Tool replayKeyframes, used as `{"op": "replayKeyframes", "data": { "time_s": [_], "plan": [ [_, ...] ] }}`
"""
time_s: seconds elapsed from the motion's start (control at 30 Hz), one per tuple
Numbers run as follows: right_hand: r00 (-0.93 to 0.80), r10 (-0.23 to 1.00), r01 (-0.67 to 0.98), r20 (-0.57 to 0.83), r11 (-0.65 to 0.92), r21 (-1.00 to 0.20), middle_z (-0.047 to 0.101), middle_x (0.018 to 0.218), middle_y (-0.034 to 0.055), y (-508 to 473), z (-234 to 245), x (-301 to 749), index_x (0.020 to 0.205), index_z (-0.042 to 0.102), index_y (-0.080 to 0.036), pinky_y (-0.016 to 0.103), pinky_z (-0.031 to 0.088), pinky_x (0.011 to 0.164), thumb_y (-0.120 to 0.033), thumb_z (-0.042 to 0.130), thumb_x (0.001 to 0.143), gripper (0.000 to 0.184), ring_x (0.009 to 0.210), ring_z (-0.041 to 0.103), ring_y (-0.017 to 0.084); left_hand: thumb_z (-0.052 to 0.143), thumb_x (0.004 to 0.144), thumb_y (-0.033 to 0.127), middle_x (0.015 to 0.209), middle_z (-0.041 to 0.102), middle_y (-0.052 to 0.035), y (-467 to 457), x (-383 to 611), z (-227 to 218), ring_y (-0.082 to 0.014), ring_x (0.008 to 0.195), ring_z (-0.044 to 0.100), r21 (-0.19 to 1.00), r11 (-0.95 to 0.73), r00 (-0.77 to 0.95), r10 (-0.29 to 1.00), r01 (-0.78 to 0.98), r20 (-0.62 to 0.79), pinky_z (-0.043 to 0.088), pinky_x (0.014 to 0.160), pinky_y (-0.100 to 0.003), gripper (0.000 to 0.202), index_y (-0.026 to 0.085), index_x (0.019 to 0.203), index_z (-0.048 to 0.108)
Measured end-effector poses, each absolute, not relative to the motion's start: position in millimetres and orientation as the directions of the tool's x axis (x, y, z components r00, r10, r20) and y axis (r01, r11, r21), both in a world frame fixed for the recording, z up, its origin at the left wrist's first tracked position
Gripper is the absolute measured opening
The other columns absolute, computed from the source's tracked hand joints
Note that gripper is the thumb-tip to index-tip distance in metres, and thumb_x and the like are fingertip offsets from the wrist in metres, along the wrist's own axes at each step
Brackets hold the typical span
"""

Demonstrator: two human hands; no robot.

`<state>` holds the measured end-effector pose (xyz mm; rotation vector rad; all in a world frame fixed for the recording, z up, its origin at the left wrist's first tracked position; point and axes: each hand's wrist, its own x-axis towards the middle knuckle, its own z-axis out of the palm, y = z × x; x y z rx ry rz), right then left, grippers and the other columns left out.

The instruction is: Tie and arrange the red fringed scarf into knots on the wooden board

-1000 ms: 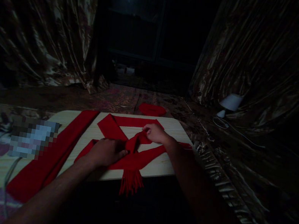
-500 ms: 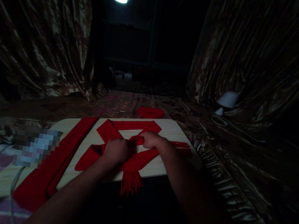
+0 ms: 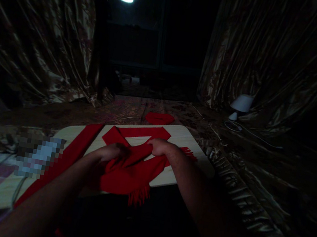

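Observation:
A red fringed scarf (image 3: 129,170) lies crossed and folded on a light wooden board (image 3: 185,137). My left hand (image 3: 109,154) is closed on a fold of the scarf near the board's front edge and lifts it a little. My right hand (image 3: 161,147) pinches the same scarf just to the right, near the crossing. The scarf's fringe (image 3: 138,196) hangs over the board's front edge. A second long red strip (image 3: 76,149) runs diagonally along the board's left side.
A small red cloth (image 3: 160,118) lies beyond the board on the patterned floor cover. A white lamp (image 3: 240,106) with a cable stands at the right by shiny curtains. A blurred patch (image 3: 38,154) and a cable sit at the left. The room is dark.
My left hand has pulled a part of the scarf toward me and spread it over the front edge. My right hand stayed near the crossing. The camera view shifted slightly.

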<state>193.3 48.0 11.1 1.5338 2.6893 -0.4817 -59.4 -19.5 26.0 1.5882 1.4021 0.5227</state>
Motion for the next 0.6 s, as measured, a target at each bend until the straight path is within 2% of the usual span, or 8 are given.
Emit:
{"op": "replayKeyframes", "data": {
  "time_s": [0.1,0.23,0.33,0.43,0.5,0.6],
  "plan": [
    [-0.522,0.837,0.843,-0.166,0.476,-0.249,0.073,0.121,0.0062,49,9,194,0.129,0.068,-0.026,0.025,0.051,0.088,-0.012,0.067,0.067,0.064,0.106,0.069,0.024,0.065,0.053,0.028,0.1,0.076,-0.0076,-21,-71,26,-0.027,0.094,0.069,0.837,0.109,0.32,0.891,0.536,-0.322,0.055,0.078,-0.032,0.04,0.018,0.091,0.073],
    [-0.511,0.837,0.853,-0.195,0.466,-0.234,0.07,0.126,0.0072,51,9,194,0.132,0.066,-0.026,0.026,0.051,0.091,-0.011,0.066,0.068,0.066,0.11,0.068,0.024,0.067,0.057,0.035,0.111,0.075,-0.0074,-23,-83,26,-0.0291,0.109,0.066,0.81,0.06,0.412,0.837,0.583,-0.359,0.052,0.093,-0.034,0.033,0.019,0.085,0.074],
    [-0.5,0.84,0.86,-0.208,0.454,-0.235,0.067,0.132,0.0077,53,8,193,0.136,0.063,-0.025,0.026,0.05,0.094,-0.011,0.064,0.07,0.067,0.113,0.067,0.023,0.067,0.058,0.036,0.113,0.075,-0.008,-29,-86,26,-0.0293,0.112,0.065,0.788,0.053,0.425,0.819,0.614,-0.386,0.051,0.095,-0.034,0.037,0.019,0.09,0.075],
    [-0.503,0.838,0.859,-0.212,0.457,-0.233,0.067,0.133,0.0088,54,8,193,0.138,0.062,-0.025,0.028,0.05,0.095,-0.012,0.063,0.072,0.067,0.113,0.067,0.024,0.069,0.061,0.039,0.119,0.073,-0.0066,-38,-86,29,-0.0278,0.116,0.064,0.766,0.065,0.448,0.778,0.64,-0.44,0.051,0.097,-0.034,0.056,0.02,0.114,0.071],
    [-0.505,0.833,0.859,-0.226,0.46,-0.224,0.067,0.132,0.0092,53,9,193,0.138,0.062,-0.024,0.029,0.05,0.095,-0.012,0.062,0.072,0.067,0.112,0.068,0.024,0.071,0.061,0.036,0.125,0.071,-0.0049,-43,-87,32,-0.0256,0.119,0.062,0.77,0.059,0.49,0.74,0.635,-0.46,0.05,0.099,-0.032,0.067,0.022,0.127,0.065],
    [-0.5,0.835,0.863,-0.23,0.457,-0.216,0.065,0.135,0.0103,50,13,192,0.139,0.061,-0.023,0.029,0.05,0.096,-0.011,0.063,0.071,0.069,0.116,0.066,0.025,0.069,0.06,0.029,0.127,0.07,-0.0049,-46,-91,35,-0.0236,0.119,0.062,0.782,0.056,0.509,0.73,0.621,-0.456,0.05,0.097,-0.029,0.073,0.021,0.132,0.061]
  ]
}}
